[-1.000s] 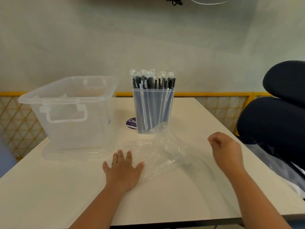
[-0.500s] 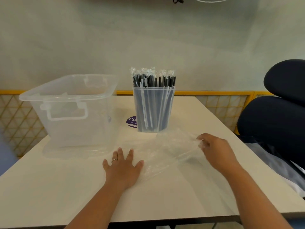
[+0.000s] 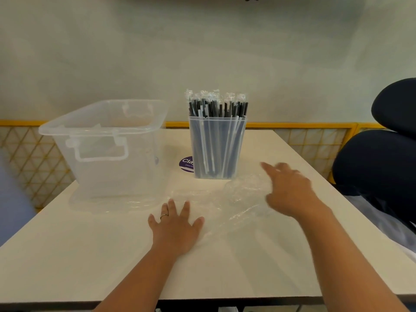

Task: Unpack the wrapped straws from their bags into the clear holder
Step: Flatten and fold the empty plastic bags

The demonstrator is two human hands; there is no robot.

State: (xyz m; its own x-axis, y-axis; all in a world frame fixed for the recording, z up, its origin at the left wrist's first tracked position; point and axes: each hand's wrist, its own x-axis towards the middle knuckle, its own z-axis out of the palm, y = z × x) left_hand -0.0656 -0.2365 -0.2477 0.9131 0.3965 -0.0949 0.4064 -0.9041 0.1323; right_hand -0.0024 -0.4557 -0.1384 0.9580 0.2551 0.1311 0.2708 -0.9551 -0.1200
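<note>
Left hand (image 3: 175,226) flat, spread, at edge of crumpled bag (image 3: 245,192), right hand (image 3: 290,190) outstretched above it, holder (image 3: 238,154) of straws (image 3: 216,106) behind

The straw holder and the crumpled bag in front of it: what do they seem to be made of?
The holder: probably rigid clear plastic, smooth; the straws show through its straight walls. The bag: apparently thin plastic film, glossy; it is see-through, wrinkled and glinting.

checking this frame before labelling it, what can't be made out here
Right hand: motion-blurred in the head view; whether it touches the clear bag is unclear.
Purple sticker: its text is partly hidden behind the holder.
Chair: cut off by the right edge.
Straws: packed too tightly to count.
</note>
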